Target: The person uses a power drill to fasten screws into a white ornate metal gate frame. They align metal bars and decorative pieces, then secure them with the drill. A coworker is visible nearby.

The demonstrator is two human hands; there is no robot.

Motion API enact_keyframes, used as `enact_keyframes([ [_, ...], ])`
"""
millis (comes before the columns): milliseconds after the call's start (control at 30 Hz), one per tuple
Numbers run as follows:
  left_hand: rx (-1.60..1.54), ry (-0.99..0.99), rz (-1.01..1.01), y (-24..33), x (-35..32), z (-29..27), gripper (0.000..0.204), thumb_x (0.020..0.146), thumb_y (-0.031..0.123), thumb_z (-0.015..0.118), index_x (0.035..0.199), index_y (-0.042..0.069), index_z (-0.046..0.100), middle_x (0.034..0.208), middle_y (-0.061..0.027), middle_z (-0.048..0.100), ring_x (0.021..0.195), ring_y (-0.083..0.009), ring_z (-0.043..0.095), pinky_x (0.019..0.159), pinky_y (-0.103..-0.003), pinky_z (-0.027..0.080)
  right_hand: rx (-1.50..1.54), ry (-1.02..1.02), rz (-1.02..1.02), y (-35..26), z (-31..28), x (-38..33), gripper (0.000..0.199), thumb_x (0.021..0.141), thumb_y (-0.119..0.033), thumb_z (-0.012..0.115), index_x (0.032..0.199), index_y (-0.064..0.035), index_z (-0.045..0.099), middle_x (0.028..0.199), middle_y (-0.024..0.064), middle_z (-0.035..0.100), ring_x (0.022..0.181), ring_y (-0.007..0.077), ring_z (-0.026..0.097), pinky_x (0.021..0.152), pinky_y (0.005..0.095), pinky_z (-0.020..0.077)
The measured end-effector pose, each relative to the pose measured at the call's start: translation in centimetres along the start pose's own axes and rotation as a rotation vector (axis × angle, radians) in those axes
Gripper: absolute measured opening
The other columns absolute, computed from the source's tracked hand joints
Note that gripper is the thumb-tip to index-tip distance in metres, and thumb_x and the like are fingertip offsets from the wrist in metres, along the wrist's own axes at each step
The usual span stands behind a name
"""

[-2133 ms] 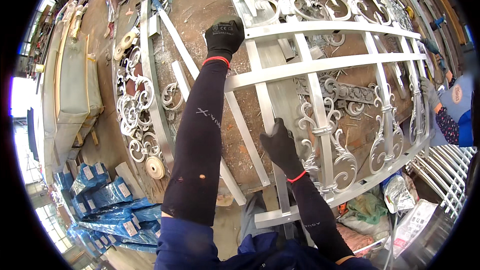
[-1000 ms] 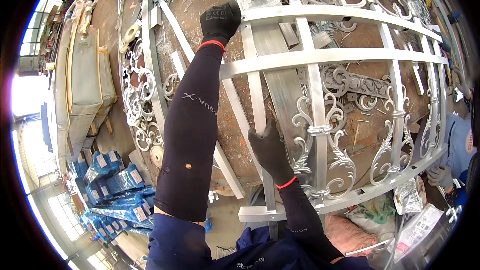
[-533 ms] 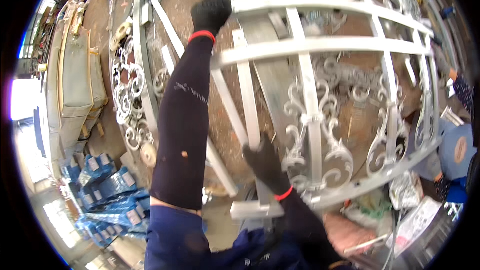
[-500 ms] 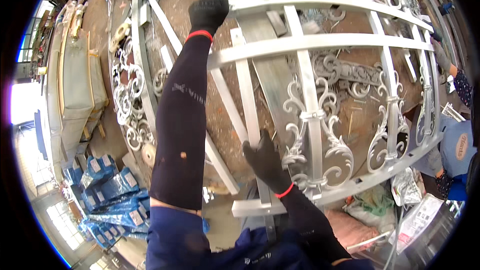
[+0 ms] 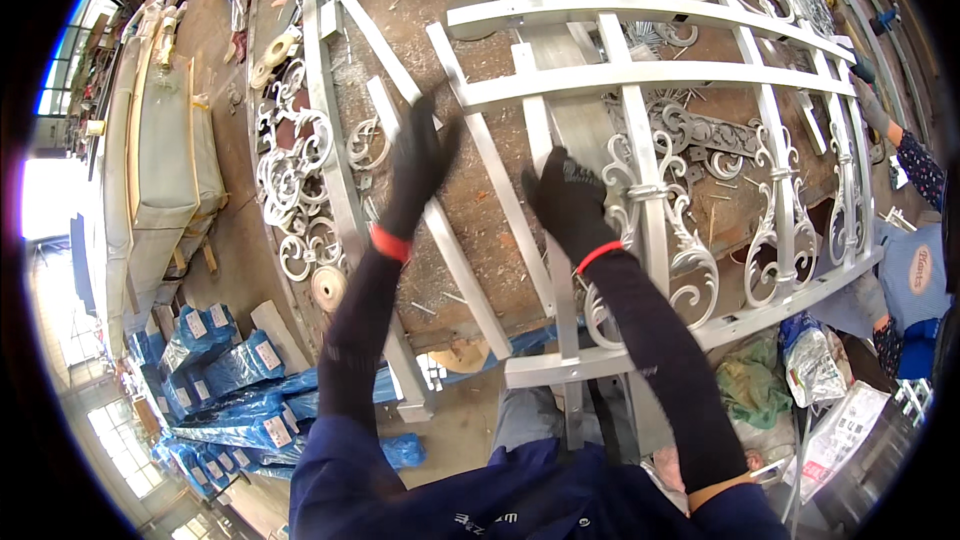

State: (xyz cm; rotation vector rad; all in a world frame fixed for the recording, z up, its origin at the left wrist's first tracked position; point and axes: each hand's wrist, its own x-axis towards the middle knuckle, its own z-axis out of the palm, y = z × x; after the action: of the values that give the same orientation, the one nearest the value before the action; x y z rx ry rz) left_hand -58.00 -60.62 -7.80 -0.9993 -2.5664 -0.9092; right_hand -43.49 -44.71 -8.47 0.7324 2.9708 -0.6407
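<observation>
My right hand (image 5: 570, 202), in a black glove with a red wristband, is closed around the leftmost upright bar (image 5: 536, 120) of a silver metal railing panel (image 5: 680, 80). The panel has curved rails and leafy scroll ornaments between its uprights. My left hand (image 5: 420, 160), gloved the same way, is blurred by motion, its fingers stretched out. It is off the panel, over a loose flat metal bar (image 5: 455, 250) left of the panel. Another loose bar (image 5: 500, 180) slants between my two hands.
At the right, a co-worker's gloved hand (image 5: 872, 108) is by the panel's far end. Scroll castings (image 5: 295, 155) and tape rolls (image 5: 328, 287) lie along the table's left side. Blue-wrapped bundles (image 5: 230, 365) are on the floor at left; sacks (image 5: 750, 385) lie below the panel.
My left hand has left the end of the top rail and come down and nearer. My right hand has moved farther up the upright bar. The view has shifted.
</observation>
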Motion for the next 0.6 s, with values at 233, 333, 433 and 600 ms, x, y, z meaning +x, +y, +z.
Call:
enact_keyframes([
  [233, -0.193, -0.765, 0.198, 16.9, -19.1, -5.9, 0.089, 0.068, 0.042, 0.075, 0.138, 0.004, 0.036, 0.136, -0.0177, 0.041, 0.128, -0.0391, 0.037, 0.105, -0.049, 0.031, -0.151, -0.142, 0.083, -1.5, -1.1, 1.9, 0.049, 0.084, -0.049, 0.048, 0.092, -0.0063, 0.07, 0.093, 0.0198, 0.068, 0.084, 0.035, 0.067, 0.07, 0.0519, 0.05],
  [333, -0.225, -0.776, 0.206, 18.1, -20.6, -5.5, 0.085, 0.071, 0.04, 0.072, 0.139, 0.004, 0.036, 0.132, -0.0181, 0.044, 0.124, -0.0383, 0.04, 0.102, -0.048, 0.035, -0.244, -0.194, 0.104, -0.8, -2.1, -1.2, 0.053, 0.084, -0.052, 0.049, 0.097, -0.0035, 0.067, 0.091, 0.0188, 0.067, 0.087, 0.0331, 0.066, 0.074, 0.0458, 0.0508],
  [433, -0.273, -0.692, 0.228, 18.2, -23.4, -4.7, 0.08, 0.074, 0.038, 0.069, 0.139, 0.005, 0.036, 0.13, -0.0197, 0.045, 0.122, -0.0373, 0.042, 0.098, -0.047, 0.038, -0.266, -0.173, -0.035, 0.0, -5.1, -4.5, 0.052, 0.087, -0.048, 0.049, 0.11, -0.0035, 0.061, 0.092, 0.0173, 0.067, 0.089, 0.0326, 0.065, 0.079, 0.0442, 0.0492],
  [600, -0.439, -0.558, 0.114, 17.2, -26.7, -4.6, 0.062, 0.079, 0.036, 0.069, 0.125, 0.001, 0.046, 0.115, -0.0232, 0.054, 0.098, -0.0393, 0.057, 0.078, -0.046, 0.049, -0.126, 0.15, -0.155, 5.0, -9.7, -23.3, 0.038, 0.085, -0.035, 0.061, 0.11, -0.0067, 0.059, 0.106, 0.0162, 0.062, 0.094, 0.0322, 0.061, 0.08, 0.0441, 0.0481],
])
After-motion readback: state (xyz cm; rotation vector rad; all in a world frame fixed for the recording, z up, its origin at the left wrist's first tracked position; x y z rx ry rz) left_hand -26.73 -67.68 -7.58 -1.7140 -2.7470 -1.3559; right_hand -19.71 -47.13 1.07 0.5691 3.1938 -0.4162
